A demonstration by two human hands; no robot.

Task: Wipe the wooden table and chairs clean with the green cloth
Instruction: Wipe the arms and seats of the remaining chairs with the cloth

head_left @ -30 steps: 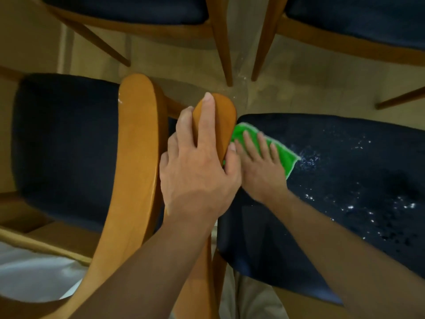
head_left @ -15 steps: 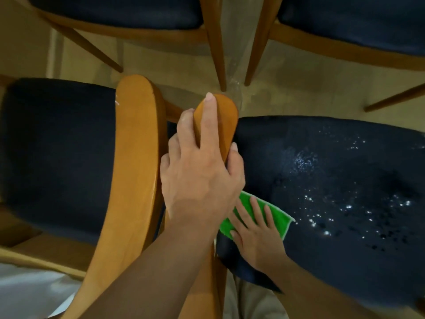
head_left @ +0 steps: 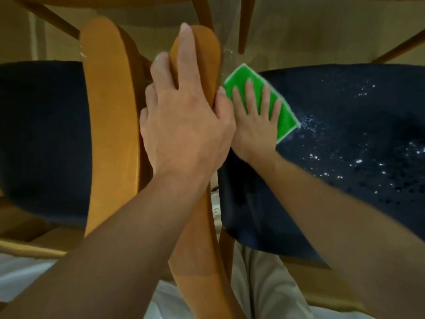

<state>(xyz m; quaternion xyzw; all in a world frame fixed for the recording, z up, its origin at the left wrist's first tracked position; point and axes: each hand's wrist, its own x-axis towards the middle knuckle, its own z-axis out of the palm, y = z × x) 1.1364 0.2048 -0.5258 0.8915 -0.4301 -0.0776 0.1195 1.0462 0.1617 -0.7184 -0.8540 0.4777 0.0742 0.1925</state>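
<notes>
Smooth wooden backrest (head_left: pixel 202 65), speckled cloth seat (head_left: pixel 345 139)

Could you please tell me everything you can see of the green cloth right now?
The green cloth is a bright green rectangle with a pale edging, apparently soft fabric. It lies flat on the dark blue chair seat, near its far left corner beside the wooden backrest. The right hand presses it down with spread, straight fingers, covering its near part. White specks dot the seat beyond it.

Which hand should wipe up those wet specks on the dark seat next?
Probably the right hand: it presses the green cloth flat on the seat, beside the specks. The left hand grips the chair back.
</notes>
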